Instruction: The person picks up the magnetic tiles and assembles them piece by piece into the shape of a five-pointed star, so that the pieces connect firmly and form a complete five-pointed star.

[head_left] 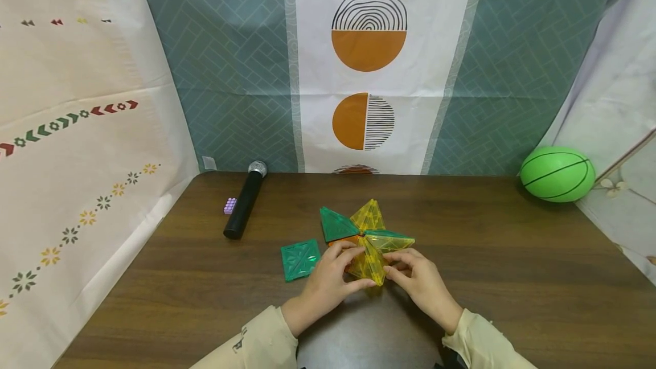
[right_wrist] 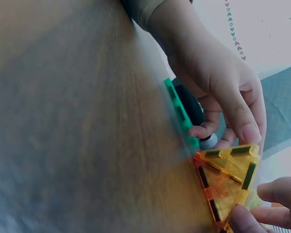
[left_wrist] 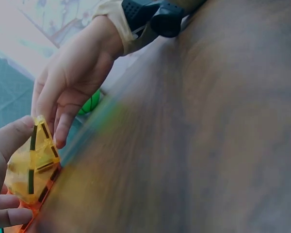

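A star-like build of translucent magnetic tiles stands on the table, with pointed yellow tiles (head_left: 371, 216), a green triangle (head_left: 337, 225) at its left and orange tiles (right_wrist: 204, 179) low down. My left hand (head_left: 325, 278) holds the near yellow triangular tile (head_left: 373, 263) from the left, thumb at its tip and fingers against the build. From the right, my right hand (head_left: 422, 285) pinches that same tile's side between thumb and forefinger. The right wrist view shows the tile's dark edge magnets and orange edging along the table side. Left of the build lies a green square tile (head_left: 299, 259).
A black microphone (head_left: 246, 201) with a silver head lies at the back left, beside a small purple toy brick (head_left: 230, 205). At the back right corner sits a green ball (head_left: 557, 174) with black lines. Patterned cloths hang behind the wooden table (head_left: 487, 232).
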Demonstrator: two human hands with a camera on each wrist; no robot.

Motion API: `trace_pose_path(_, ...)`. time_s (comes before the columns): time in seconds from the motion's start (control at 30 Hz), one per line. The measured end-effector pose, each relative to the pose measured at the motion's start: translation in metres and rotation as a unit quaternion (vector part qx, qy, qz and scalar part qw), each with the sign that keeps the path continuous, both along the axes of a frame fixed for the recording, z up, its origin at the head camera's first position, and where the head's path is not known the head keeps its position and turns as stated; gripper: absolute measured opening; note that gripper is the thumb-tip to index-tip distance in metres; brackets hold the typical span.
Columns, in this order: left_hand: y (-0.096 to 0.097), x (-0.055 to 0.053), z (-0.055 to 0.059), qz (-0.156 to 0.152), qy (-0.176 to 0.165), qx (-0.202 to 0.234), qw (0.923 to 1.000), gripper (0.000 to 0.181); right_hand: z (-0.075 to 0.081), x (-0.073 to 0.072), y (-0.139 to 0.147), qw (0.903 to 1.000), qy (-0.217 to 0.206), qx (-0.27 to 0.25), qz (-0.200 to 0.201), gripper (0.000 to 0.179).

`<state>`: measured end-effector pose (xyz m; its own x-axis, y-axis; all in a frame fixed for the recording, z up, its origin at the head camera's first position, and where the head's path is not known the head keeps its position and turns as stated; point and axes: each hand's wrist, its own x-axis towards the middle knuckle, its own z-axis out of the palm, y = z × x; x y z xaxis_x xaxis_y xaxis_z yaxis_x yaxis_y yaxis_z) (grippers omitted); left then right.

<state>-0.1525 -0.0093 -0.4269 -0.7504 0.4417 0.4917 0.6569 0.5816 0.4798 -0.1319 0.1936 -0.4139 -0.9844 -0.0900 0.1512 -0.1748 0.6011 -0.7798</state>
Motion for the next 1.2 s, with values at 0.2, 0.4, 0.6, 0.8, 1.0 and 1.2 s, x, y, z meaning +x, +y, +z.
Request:
trace_pose_path(0.2,-0.002,0.0,0.001,0.001,0.002,-0.022,0.9998,0.057,0.0,0.001,-0.002,0.9999,-0.012,-0.008,-0.001,0.023)
trace_pose_path(0.4,-0.004,0.0,0.006,-0.001,0.019,-0.029,0.9994,0.061,0.002,0.0,0.0,0.9998,-0.004,-0.008,0.016,0.024)
trace_pose_path(0.6,-0.008,-0.003,0.018,-0.003,0.049,-0.042,0.9979,0.067,0.012,-0.003,0.007,0.9988,0.031,0.026,0.026,0.024)
trace_pose_path(0.8,-0.016,-0.007,0.031,-0.01,0.057,-0.063,0.9963,0.07,0.029,-0.006,0.012,0.9966,0.046,0.06,0.032,0.025)
trace_pose_path(1.0,-0.029,-0.011,0.044,-0.018,0.047,-0.098,0.9939,0.07,0.05,-0.011,0.01,0.9941,0.057,0.071,0.058,0.029)
trace_pose_path(1.2,-0.042,-0.015,0.054,-0.015,0.044,-0.118,0.9919,0.071,0.068,-0.019,-0.003,0.9909,0.064,0.083,0.084,0.031)
